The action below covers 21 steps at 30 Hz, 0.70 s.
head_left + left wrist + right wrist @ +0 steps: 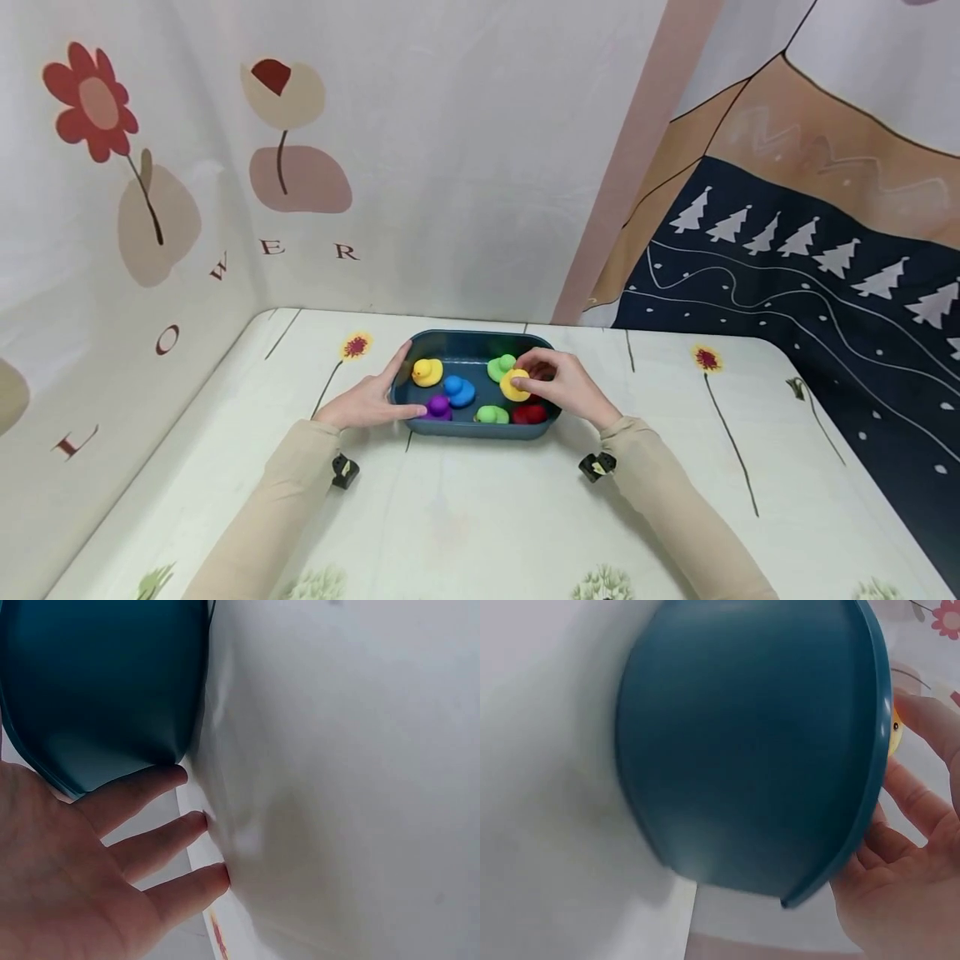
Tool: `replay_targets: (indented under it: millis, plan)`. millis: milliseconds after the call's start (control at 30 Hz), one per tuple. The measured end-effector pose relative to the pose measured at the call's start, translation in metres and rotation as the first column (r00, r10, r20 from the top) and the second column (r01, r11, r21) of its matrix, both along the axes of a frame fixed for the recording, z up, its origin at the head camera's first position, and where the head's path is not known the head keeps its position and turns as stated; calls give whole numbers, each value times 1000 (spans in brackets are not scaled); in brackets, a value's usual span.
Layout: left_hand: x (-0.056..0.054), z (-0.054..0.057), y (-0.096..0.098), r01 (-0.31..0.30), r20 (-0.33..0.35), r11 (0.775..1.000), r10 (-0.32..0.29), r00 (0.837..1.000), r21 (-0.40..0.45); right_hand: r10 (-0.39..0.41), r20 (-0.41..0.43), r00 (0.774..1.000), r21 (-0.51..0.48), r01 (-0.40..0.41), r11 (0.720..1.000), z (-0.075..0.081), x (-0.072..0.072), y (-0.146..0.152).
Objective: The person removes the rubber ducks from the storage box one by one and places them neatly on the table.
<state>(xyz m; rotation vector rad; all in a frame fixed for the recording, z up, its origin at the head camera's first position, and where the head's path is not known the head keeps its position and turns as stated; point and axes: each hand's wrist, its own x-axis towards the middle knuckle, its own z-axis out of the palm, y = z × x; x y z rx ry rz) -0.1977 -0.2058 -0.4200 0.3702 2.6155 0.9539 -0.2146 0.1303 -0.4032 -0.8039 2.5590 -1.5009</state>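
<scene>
A dark blue-green tray (471, 428) holds several small toy ducks. My right hand (558, 383) is over the tray's right end and pinches a yellow duck (514, 386) between thumb and fingers. In the right wrist view, part of that duck (895, 732) shows past the rim. Beneath and around this hand are a red duck (529, 414) and green ducks (492, 414). At the tray's left end my left hand (371, 402) rests with fingers extended, the thumb near a purple duck (438, 407). In the left wrist view its spread fingers (161, 840) look straight.
Also in the tray are a blue duck (459, 391), another yellow duck (427, 372) and a green duck (500, 367) at the back. A flower-printed white cloth (480, 517) covers the table. Printed curtains (450, 167) hang behind and at the left.
</scene>
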Motion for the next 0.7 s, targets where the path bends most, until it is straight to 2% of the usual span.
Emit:
replay_targets:
  millis: [200, 367, 400, 433, 600, 700]
  plan:
    - [0, -1, -1, 1, -3, 1000, -1, 1000, 5, -45, -10, 999, 17, 45, 999, 1, 0, 11]
    - [0, -4, -2, 13, -38, 1000, -13, 999, 7, -68, -1, 998, 38, 68, 997, 29, 17, 14]
    - [0, -4, -3, 13, -37, 1000, -13, 999, 10, -73, 1, 997, 40, 73, 997, 30, 18, 16]
    - [0, -4, -2, 14, -37, 1000, -13, 999, 13, -78, -2, 997, 36, 78, 996, 29, 18, 18]
    - [0, -4, -2, 12, -37, 1000, -11, 999, 17, -95, -19, 995, 24, 95, 995, 7, 1, 35]
    - [1, -4, -2, 10, -35, 1000, -10, 999, 17, -96, -33, 995, 26, 97, 995, 9, 1, 41]
